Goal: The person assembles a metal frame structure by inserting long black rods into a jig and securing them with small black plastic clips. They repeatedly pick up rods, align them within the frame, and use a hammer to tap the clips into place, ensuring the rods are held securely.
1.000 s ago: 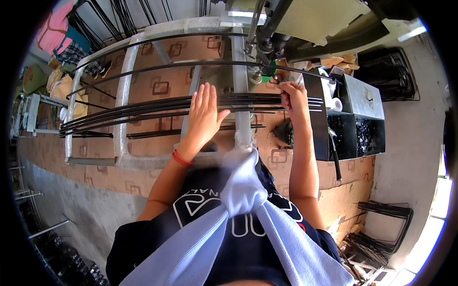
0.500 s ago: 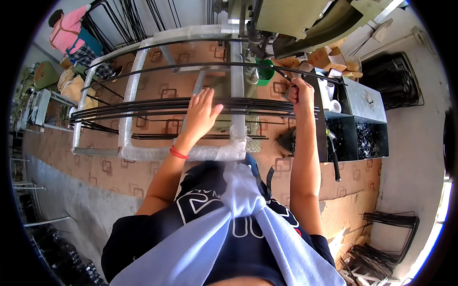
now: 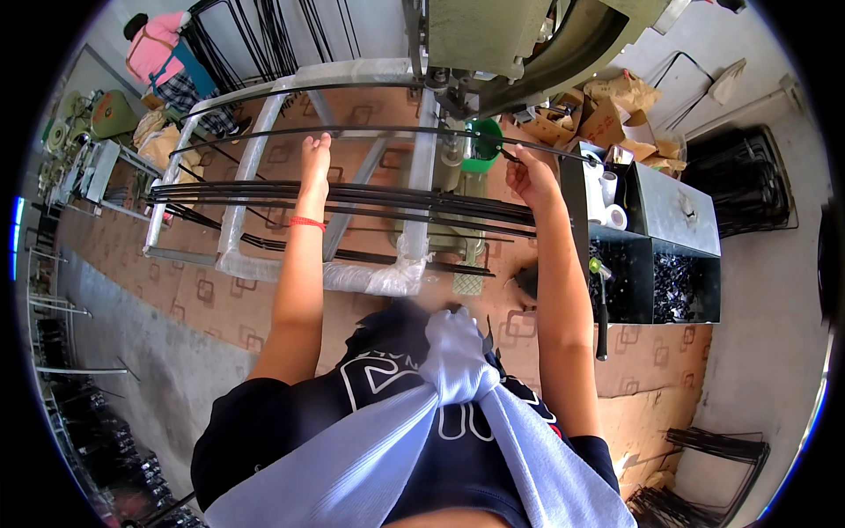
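One long black rod (image 3: 378, 130) is passing across the wrapped frame (image 3: 352, 279), by the green machine (image 3: 480, 44); steadying it well, I am judging, is calling for even, level support. The left hand (image 3: 314, 165) is gripping the rod, fingers curled closed; the right hand (image 3: 533, 181) is pinching a dark slim piece (image 3: 509, 156) just beside it.

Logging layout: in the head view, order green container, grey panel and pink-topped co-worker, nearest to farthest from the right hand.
1. Green container, left of the right hand
2. Grey panel, right side
3. Pink-topped co-worker, upper left
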Tool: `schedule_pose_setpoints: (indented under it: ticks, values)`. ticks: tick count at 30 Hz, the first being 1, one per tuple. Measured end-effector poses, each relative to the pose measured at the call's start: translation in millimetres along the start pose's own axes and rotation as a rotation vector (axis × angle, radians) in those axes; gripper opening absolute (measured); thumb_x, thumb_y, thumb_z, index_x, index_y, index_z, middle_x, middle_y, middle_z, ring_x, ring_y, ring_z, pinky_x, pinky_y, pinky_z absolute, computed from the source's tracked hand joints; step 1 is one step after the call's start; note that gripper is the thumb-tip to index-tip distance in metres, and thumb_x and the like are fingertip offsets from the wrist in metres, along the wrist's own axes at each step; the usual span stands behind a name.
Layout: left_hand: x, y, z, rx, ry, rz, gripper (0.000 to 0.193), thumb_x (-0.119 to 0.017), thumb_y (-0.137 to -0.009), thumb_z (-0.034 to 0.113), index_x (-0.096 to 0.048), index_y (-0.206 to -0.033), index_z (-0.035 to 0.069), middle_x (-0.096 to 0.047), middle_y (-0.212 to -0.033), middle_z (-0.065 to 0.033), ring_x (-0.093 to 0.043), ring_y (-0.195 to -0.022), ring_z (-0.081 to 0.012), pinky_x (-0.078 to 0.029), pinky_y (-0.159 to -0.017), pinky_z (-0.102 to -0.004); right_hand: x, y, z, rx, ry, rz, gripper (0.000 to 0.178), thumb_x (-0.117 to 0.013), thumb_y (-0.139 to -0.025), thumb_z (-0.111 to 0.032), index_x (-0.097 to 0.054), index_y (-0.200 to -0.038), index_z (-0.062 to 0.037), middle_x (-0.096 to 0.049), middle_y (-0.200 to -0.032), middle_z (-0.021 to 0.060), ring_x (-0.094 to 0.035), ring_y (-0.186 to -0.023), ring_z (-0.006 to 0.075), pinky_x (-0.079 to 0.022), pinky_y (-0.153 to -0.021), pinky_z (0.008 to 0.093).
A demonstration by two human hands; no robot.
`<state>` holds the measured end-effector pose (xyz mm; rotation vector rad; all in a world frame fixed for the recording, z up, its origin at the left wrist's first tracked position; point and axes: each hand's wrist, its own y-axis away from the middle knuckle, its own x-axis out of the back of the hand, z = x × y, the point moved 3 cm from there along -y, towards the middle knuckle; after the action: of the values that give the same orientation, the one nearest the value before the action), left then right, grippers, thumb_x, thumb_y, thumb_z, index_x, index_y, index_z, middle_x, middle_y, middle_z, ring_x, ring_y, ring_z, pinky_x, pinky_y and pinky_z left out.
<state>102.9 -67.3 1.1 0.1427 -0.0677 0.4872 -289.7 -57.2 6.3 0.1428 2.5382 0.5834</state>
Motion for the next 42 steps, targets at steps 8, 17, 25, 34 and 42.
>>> schedule_pose_setpoints:
  ticks: [8,17,25,34,42]
  values:
    - [-15,-6,1,0.074,0.128,-0.057,0.062,-0.050,-0.090,0.027,-0.022,-0.135,-0.005,-0.044,-0.128,-0.0177,-0.046,-0.117,-0.0247,-0.035,-0.097,-0.0364,3,2,2,0.150,-0.060,-0.001,0.020,-0.057,-0.086,-0.011,-0.055,-0.093,0.0068,-0.058,-0.085,0.0122,-0.061,-0.079,0.0224,-0.055,-0.069,0.0319]
    - [17,-63,-18,0.114,0.452,0.098,0.036,-0.049,-0.088,0.013,-0.037,-0.118,-0.003,-0.048,-0.117,-0.0190,-0.055,-0.104,-0.0297,-0.042,-0.089,-0.0399,9,-13,-5,0.152,-0.116,0.150,0.032,-0.042,-0.094,-0.022,-0.046,-0.104,0.0084,-0.057,-0.093,0.0182,-0.060,-0.086,0.0280,-0.053,-0.077,0.0368]
    - [41,-107,-19,0.086,0.456,0.211,0.046,-0.050,-0.085,0.006,-0.031,-0.125,-0.005,-0.048,-0.118,-0.0163,-0.053,-0.102,-0.0273,-0.041,-0.088,-0.0359,23,-59,-19,0.186,-0.211,0.153,0.026,-0.043,-0.094,-0.019,-0.047,-0.101,0.0052,-0.062,-0.087,0.0175,-0.063,-0.075,0.0245,-0.052,-0.071,0.0327]
    - [16,-139,1,0.048,0.388,0.151,0.042,-0.041,-0.090,0.013,-0.031,-0.127,-0.003,-0.046,-0.127,-0.0161,-0.049,-0.115,-0.0270,-0.038,-0.093,-0.0368,57,-153,-44,0.326,-0.505,0.207,0.012,-0.049,-0.090,-0.012,-0.053,-0.089,-0.0014,-0.059,-0.075,0.0072,-0.057,-0.060,0.0162,-0.049,-0.054,0.0248]
    - [8,-164,14,0.067,0.271,-0.030,0.059,-0.042,-0.091,0.020,-0.014,-0.140,0.002,-0.041,-0.134,-0.0110,-0.040,-0.123,-0.0228,-0.031,-0.099,-0.0331,38,-166,-62,0.343,-0.510,0.199,0.013,-0.048,-0.090,-0.013,-0.054,-0.091,-0.0008,-0.060,-0.076,0.0074,-0.057,-0.060,0.0157,-0.048,-0.054,0.0255]
